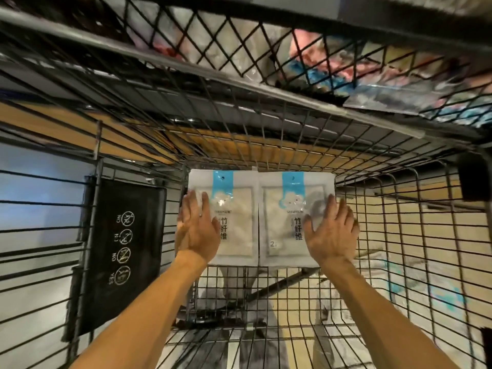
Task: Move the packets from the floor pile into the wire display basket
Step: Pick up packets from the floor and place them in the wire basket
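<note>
Two flat open hands, left hand [197,226] and right hand [332,233], on side-by-side packets [259,218].

Two packets are laid side by side, edges touching, on the wire floor of the wire display basket [372,262]. The left packet [237,217] is overlapped at its left edge by the left hand [197,230]; the right packet [287,222] at its right edge by the right hand [332,233]. A placard [119,249] is hung on the basket's left wall. An upper basket [239,49] filled with goods is set above and behind.
</note>
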Motion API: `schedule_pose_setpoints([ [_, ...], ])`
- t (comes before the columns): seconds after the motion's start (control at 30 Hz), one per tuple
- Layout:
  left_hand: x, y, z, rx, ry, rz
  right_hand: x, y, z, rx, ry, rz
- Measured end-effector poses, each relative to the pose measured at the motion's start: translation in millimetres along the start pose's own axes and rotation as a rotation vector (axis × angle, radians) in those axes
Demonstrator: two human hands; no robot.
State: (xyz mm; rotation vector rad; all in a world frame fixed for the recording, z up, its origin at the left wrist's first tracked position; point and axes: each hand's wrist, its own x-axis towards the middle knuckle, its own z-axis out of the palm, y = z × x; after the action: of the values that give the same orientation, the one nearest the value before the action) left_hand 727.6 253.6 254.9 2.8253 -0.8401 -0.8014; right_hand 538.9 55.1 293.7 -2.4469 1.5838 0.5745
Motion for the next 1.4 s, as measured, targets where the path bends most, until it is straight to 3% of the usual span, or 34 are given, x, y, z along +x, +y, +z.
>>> schedule_pose_setpoints([
  [0.3,-46.8,37.3,-136.8,0.211,0.094,0.137,-48.6,19.5,-125.4,-0.019,0.07,-0.185],
  [0.6,-139.4,71.1,-282.9,0.183,0.314,0.163,-125.6,37.8,-274.8,0.091,0.221,-0.211],
  [0.83,-195.9,97.7,-377.2,0.142,0.381,0.281,-182.2,52.8,-361.4,0.169,0.348,-0.191],
  [1.13,-255.6,131.6,-428.0,0.188,0.457,0.569,-289.8,75.4,-402.1,0.263,0.451,-0.038],
  [1.4,-328.4,189.6,-402.4,0.182,0.378,0.907,-410.0,140.5,-378.2,0.341,0.537,0.239],
])
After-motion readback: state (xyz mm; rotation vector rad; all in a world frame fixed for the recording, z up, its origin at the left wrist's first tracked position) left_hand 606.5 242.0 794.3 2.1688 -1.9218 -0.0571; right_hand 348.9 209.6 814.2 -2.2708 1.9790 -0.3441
